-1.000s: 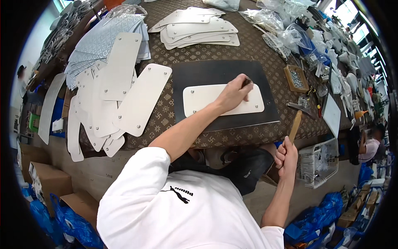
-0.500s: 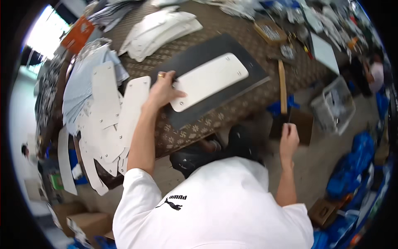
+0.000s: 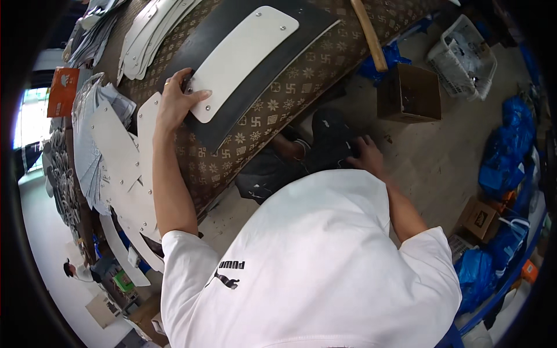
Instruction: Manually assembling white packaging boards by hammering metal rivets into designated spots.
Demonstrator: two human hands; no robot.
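A white panel [image 3: 243, 61] with small metal studs near its ends lies on a black mat [image 3: 174, 75] at the table's edge. My left hand [image 3: 174, 103] grips the panel's near-left end, thumb on top and fingers curled at its edge. Lower and to the right, my right hand [image 3: 368, 155] rests at my dark trouser leg [image 3: 331, 132], fingers apart and nothing seen in it. A wooden hammer handle [image 3: 370, 36] lies over the table edge, right of the mat; the hammer head is out of view.
Studded white panels [image 3: 119, 145] are heaped left of my left arm, and more stacked panels [image 3: 152, 40] lie beyond. Right of the patterned table stand an open cardboard box [image 3: 409, 95] and a white basket [image 3: 464, 61]. Blue bags [image 3: 505, 151] line the far right. A person [image 3: 81, 271] is at far left.
The view has shifted, so the table sits higher in the picture. My right hand has moved from beside the hammer handle's end to my leg. My left hand stays on the panel.
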